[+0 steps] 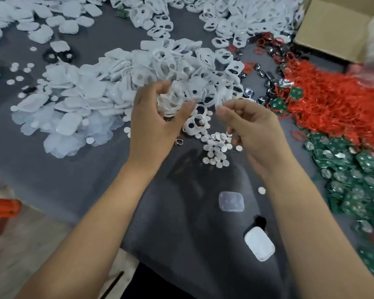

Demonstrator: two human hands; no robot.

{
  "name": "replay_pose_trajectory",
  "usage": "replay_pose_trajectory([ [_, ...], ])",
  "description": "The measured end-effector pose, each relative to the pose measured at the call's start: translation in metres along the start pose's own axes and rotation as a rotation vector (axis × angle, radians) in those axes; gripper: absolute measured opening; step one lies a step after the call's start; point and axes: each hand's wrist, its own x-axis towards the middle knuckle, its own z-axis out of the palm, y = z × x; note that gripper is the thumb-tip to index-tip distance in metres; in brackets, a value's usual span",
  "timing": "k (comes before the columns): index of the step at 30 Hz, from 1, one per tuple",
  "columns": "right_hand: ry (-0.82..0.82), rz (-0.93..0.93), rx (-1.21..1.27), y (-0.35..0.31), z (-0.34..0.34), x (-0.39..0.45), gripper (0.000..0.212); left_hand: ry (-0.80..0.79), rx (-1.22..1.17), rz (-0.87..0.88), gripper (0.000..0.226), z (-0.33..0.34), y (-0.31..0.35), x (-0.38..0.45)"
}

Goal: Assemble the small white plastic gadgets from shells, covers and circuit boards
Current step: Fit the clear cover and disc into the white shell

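Left grip (158, 117) around shells (171, 104)

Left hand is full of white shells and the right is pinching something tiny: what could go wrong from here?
1. The left hand grips a stack of white shells; one could slip into the pile beneath.
2. The right hand pinches a small white piece, blurred here; if dropped, it could get lost among the loose white discs.
3. The finished-looking white gadget lies near the cloth's edge and might slide off.

A small assembly workshop: heaps of white plastic shells (108, 91), green circuit boards (354, 169) and red cords (333, 100) cover a grey table (52, 165).
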Motion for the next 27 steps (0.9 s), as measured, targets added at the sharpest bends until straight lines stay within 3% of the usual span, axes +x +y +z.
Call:
replay_pose_trajectory([
  [2, -0.013, 0.016, -0.001, 0.004, -0.010, -0.011, 0.004, 0.009, 0.101, 0.109, 0.054, -0.002, 0.005, -0.012],
  [8, -0.173, 0.207, 0.294, 0.018, -0.035, -0.075, 0.012, -0.495, -0.096, 0.247, 0.059, 0.002, 0.026, -0.074],
  [13, -0.256, 0.293, 0.444, 0.035, -0.062, -0.129, 0.019, -0.638, -0.073, 0.328, 0.053, 0.015, 0.049, -0.112],
  [17, -0.120, 0.183, 0.391, 0.054, -0.090, -0.157, 0.017, -0.714, 0.001, 0.265, 0.055, 0.029, 0.067, -0.138],
  [21, 0.134, -0.001, 0.211, 0.073, -0.112, -0.172, 0.017, -0.761, -0.073, 0.198, 0.061, 0.046, 0.082, -0.167],
  [24, 0.085, -0.127, 0.119, 0.075, -0.121, -0.174, 0.023, -0.808, -0.082, 0.170, 0.063, 0.058, 0.091, -0.179],
  [27, 0.059, -0.233, 0.080, 0.073, -0.128, -0.170, 0.015, -0.846, -0.101, 0.170, 0.060, 0.066, 0.098, -0.180],
])
